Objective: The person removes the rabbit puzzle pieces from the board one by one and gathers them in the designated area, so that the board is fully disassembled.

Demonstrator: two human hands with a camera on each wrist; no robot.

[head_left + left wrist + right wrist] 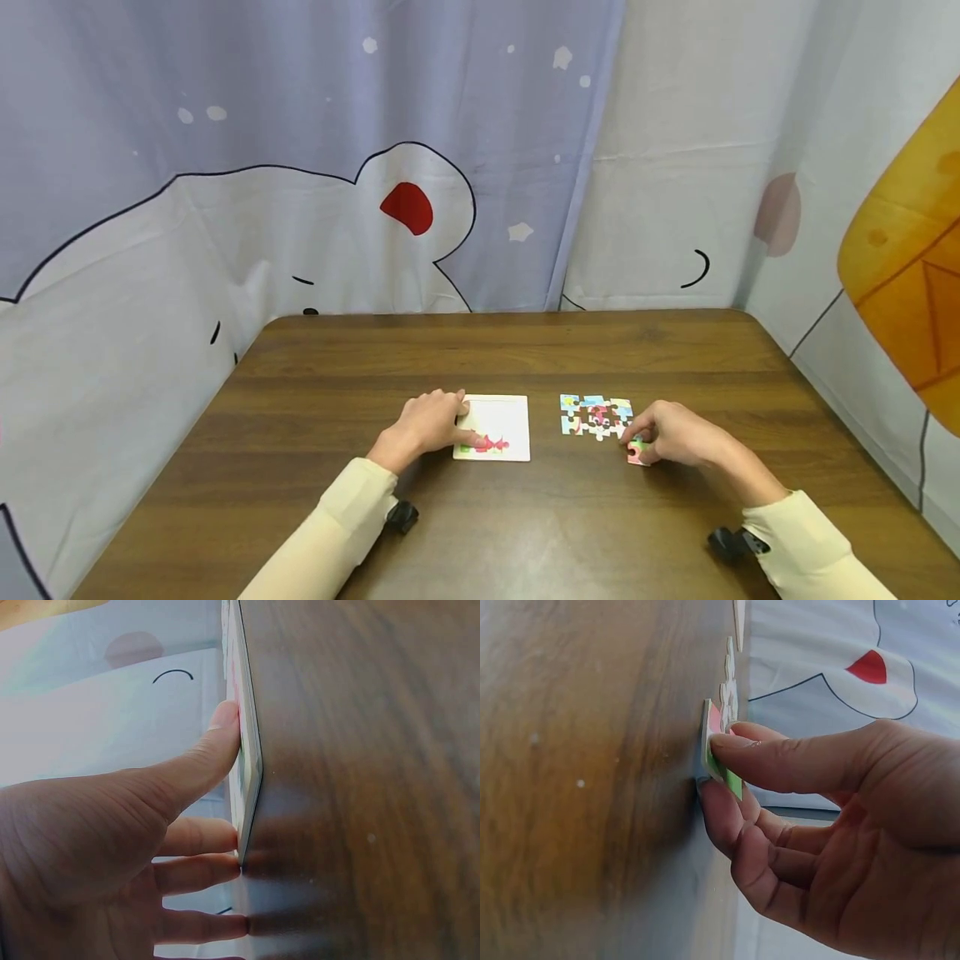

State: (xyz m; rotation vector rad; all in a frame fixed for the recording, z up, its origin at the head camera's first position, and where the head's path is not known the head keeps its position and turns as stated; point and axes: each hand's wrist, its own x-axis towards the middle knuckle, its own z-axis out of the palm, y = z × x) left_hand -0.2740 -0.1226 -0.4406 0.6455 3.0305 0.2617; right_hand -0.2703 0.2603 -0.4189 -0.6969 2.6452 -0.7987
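A square puzzle tray [495,417], pale with a pink and green picture along its near edge, lies on the table. My left hand [429,425] rests at its left side with fingers fairly straight. In the left wrist view the thumb [223,718] presses on the tray's face and fingertips meet its edge. My right hand [682,435] pinches a pink and green puzzle piece [636,452] between thumb and fingers. The right wrist view shows this piece [733,781] tilted, close over the table. Several joined puzzle pieces [595,417] lie just left of the right hand.
Both hands work over a brown wooden table [480,525]. A printed curtain [510,167] hangs behind its far edge and along the sides. Each wrist wears a small black camera, one by the left cuff [402,517] and one by the right [726,544].
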